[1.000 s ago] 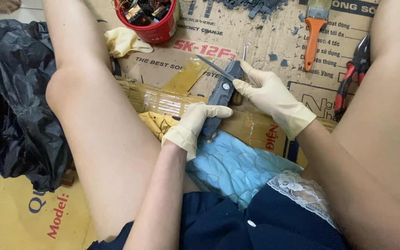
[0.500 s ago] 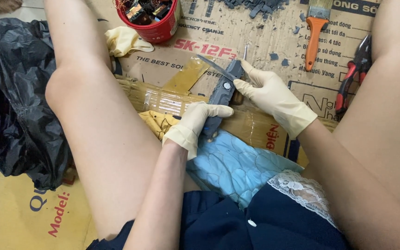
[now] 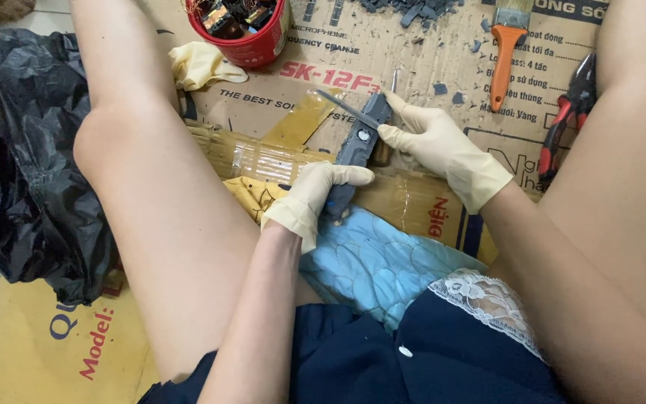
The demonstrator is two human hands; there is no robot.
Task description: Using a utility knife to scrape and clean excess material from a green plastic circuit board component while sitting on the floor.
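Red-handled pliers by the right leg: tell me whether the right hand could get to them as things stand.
Probably yes, but not at once. The pliers lie uncovered on the cardboard just beyond the right hand, with nothing between; yet that hand is busy with a thin blade on the grey part.

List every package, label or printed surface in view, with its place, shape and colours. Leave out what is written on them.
Flattened cardboard box: under the hands, brown, flat, red and dark print.
Yellow cardboard sheet: lower left floor, flat, red and blue print.
Taped carton flap: below the right hand, brown, glossy tape, red print.
Red tub: top centre, round, holding small parts.
No screens.
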